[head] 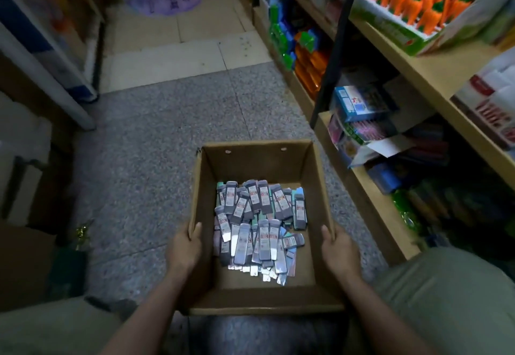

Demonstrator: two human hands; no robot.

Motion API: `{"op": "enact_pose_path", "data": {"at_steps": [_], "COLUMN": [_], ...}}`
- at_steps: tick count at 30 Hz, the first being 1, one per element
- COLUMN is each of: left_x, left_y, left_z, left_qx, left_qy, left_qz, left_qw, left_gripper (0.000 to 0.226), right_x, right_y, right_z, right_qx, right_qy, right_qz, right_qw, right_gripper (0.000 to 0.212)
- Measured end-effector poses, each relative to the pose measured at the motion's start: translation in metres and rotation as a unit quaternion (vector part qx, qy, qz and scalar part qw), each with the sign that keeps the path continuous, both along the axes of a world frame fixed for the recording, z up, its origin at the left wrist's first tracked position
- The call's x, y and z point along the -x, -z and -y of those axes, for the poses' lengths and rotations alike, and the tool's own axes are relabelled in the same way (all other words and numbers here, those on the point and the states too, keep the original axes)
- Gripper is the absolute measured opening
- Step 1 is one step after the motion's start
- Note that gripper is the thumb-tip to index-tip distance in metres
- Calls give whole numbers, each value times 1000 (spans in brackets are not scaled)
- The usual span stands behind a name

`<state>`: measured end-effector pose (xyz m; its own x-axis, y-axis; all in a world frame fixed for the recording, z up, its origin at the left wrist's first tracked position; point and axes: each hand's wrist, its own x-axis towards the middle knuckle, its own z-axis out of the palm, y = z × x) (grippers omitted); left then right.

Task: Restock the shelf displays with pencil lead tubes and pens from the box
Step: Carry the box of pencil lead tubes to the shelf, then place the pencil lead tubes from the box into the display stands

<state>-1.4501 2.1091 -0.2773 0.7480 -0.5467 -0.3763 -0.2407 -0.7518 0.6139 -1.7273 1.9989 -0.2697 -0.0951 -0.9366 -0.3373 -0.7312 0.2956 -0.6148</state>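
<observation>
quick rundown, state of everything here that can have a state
cardboard box: open-topped, held by both side walls
pencil lead tubes: loose pile on the box bottom
left hand: grips the left wall, thumb over the rim
right hand: grips the right wall, thumb over the rim
carrot pen display: tilted on the upper shelf, full

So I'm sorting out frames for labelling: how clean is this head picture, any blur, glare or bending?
Head view: dim overall; glare on the foil lead packs in the box; shelves at right bow and smear from wide-angle distortion and blur.
</observation>
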Motion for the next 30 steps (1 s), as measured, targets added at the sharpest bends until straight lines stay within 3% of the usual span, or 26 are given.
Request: {"op": "enact_pose_path", "data": {"at_steps": [6,14,15,17,19,20,22,25,30], "left_x": [21,51,53,61,75,82,94,102,104], "left_y": [1,-5,-8,-16,-27,-29,-23,8,74], "left_z": [-23,-30,-29,-22,-7,3,22,35,30], "left_qx": [41,20,24,101,187,213,207,120,-8], "left_qy": [23,-2,-10,-2,77,127,186,149,166], "left_qz": [37,76,83,154,240,245,169,15,-87], "left_qw": [998,997,996,983,949,937,946,981,982], "left_gripper": [29,32,30,29,33,32,27,21,28], "right_x": [21,35,32,24,11,4,-9,-13,-12], "right_y": [0,-7,-11,-19,-26,-24,-13,15,69], "right_z": [-15,-39,-42,-48,-55,-57,-63,-61,-40], "right_qx": [2,-22,6,154,273,279,198,38,-155], "right_qy": [-8,43,49,8,-117,-180,-231,-146,-39], "right_qz": [-3,-91,-103,-144,-140,-132,-110,-43,-47], "right_qw": [1000,995,993,977,944,934,946,988,986], "right_gripper": [26,38,38,41,38,36,38,34,41]}}
